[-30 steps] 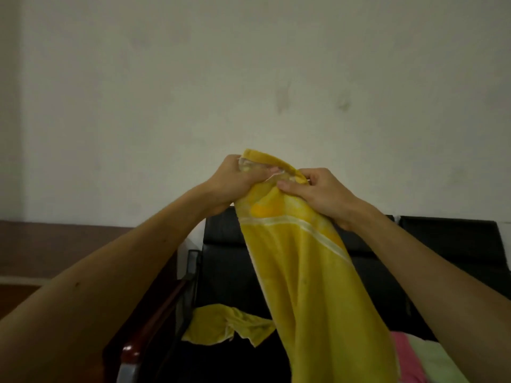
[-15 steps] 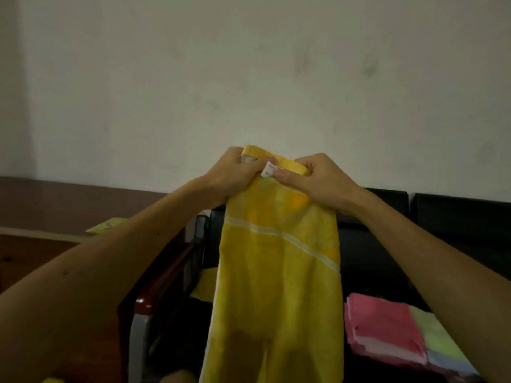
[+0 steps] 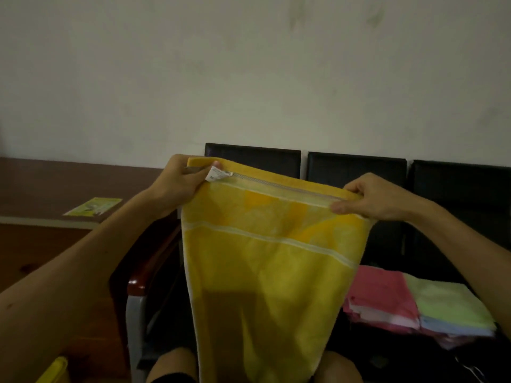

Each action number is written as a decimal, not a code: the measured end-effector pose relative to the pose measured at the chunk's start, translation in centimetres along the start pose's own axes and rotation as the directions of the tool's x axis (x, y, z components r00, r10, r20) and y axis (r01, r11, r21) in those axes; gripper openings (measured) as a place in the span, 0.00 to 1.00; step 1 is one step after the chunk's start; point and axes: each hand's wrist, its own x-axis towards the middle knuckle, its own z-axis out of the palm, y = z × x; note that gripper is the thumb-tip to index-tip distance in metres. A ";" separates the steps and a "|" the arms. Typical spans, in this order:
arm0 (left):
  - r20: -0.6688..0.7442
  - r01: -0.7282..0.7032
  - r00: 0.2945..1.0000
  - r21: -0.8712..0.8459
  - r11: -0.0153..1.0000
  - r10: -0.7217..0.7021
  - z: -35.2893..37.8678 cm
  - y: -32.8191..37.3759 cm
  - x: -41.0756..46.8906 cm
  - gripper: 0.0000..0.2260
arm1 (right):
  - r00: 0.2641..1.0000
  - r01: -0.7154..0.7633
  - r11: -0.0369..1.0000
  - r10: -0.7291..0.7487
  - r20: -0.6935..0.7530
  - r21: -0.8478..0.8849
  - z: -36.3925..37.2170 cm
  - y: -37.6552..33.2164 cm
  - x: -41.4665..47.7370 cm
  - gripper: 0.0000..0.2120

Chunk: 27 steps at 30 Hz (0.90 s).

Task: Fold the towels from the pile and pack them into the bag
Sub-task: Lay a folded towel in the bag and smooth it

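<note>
**Yellow towel [image 3: 271,272] held up by its top hem, hanging down between the knees.**

The cloth looks soft, light and limp, likely to sag wherever unsupported, so the two upper corners are the soundest holds. The left hand [image 3: 177,183] and right hand [image 3: 370,197] each pinch one corner, fingers [image 3: 351,187] clenched on the hem. A white sewn label [image 3: 217,172] beside the left thumb bears print too small to read. Beyond, folded towels [image 3: 414,302] lie on black chairs [image 3: 356,172]. A yellow leaflet [image 3: 94,207] rests on the desk [image 3: 41,186], its wording illegible.
</note>
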 end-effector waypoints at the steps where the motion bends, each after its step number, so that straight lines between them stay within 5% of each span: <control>1: 0.016 0.000 1.000 0.021 1.000 0.000 -0.3 -0.6 0.0 0.15 | 1.000 0.004 1.000 -0.004 -0.018 0.010 -0.2 0.3 0.0 0.14; 6: 0.032 0.030 0.999 0.116 0.993 -0.034 -0.4 -3.6 0.0 0.14 | 0.993 0.012 0.993 0.002 -0.122 0.116 0.0 0.6 0.4 0.15; 13: 0.076 0.277 0.960 -0.107 0.955 -0.270 -0.4 -5.7 0.0 0.12 | 0.998 -0.047 0.910 0.064 -0.027 0.413 2.3 1.7 0.7 0.18; 21: 0.014 0.286 0.958 -0.166 0.944 -0.288 0.8 -6.4 0.8 0.12 | 0.987 -0.132 0.886 0.159 -0.023 0.445 3.6 2.6 1.9 0.11; 27: -0.064 0.333 0.932 -0.240 0.912 -0.357 2.1 -5.8 0.8 0.11 | 0.978 -0.167 0.772 0.211 0.001 0.614 4.5 1.0 1.5 0.08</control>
